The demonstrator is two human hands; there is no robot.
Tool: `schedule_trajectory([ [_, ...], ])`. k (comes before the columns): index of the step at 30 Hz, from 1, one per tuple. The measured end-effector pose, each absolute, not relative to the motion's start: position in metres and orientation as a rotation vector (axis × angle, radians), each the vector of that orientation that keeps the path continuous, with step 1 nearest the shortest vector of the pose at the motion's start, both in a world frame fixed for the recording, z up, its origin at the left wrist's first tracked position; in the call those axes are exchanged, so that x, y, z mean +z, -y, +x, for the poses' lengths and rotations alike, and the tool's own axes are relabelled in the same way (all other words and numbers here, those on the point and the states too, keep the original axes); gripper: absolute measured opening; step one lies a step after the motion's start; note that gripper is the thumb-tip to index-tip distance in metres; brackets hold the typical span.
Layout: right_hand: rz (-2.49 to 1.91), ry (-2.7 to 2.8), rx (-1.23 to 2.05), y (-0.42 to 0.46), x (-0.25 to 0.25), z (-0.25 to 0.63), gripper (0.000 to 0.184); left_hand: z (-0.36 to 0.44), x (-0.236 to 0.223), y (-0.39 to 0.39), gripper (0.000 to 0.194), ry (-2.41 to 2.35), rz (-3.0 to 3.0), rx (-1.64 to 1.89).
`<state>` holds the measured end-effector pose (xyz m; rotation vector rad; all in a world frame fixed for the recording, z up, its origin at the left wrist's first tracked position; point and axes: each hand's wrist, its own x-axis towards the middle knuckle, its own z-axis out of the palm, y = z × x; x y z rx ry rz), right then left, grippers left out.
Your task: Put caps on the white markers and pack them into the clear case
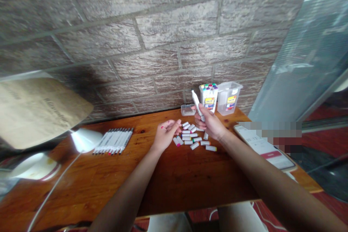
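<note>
My right hand (208, 122) is closed around a white marker (196, 102), which points up and to the left above the table. My left hand (165, 133) hovers palm up, fingers curled around a small cap with a pink end. Between and under both hands lies a scatter of several loose white marker caps (193, 138) with coloured ends. A row of several uncapped markers (113, 140) lies side by side to the left.
At the back of the wooden table (168, 177) stand a clear box full of markers (208, 97), an empty clear box (228, 98) and a small clear lid (187, 109). A phone (265, 147) lies at right. A white lamp (86, 139) and its cable sit at left. A brick wall rises behind.
</note>
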<state>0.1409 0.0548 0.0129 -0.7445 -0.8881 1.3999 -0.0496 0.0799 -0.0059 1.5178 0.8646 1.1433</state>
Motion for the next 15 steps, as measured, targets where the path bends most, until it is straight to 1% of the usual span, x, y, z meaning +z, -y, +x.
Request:
schedule_trajectory([
  [5, -0.692, 0.861, 1.401, -0.0551, 0.0112, 0.1383, 0.043, -0.0489, -0.0078, -0.0808, 0.045, -0.874, 1.506, 1.155],
  [8, -0.642, 0.820, 1.457, -0.0544, 0.0115, 0.1368, 0.046, -0.0484, -0.0087, -0.0811, 0.045, -0.877, 1.512, 1.162],
  [11, -0.655, 0.811, 1.433, -0.0539, 0.0125, 0.1370, 0.051, -0.0483, -0.0088, -0.0812, 0.045, -0.881, 1.507, 1.173],
  [15, -0.732, 0.879, 1.373, -0.0548, 0.0122, 0.1391, 0.048, -0.0487, -0.0096, -0.0811, 0.044, -0.880, 1.515, 1.173],
])
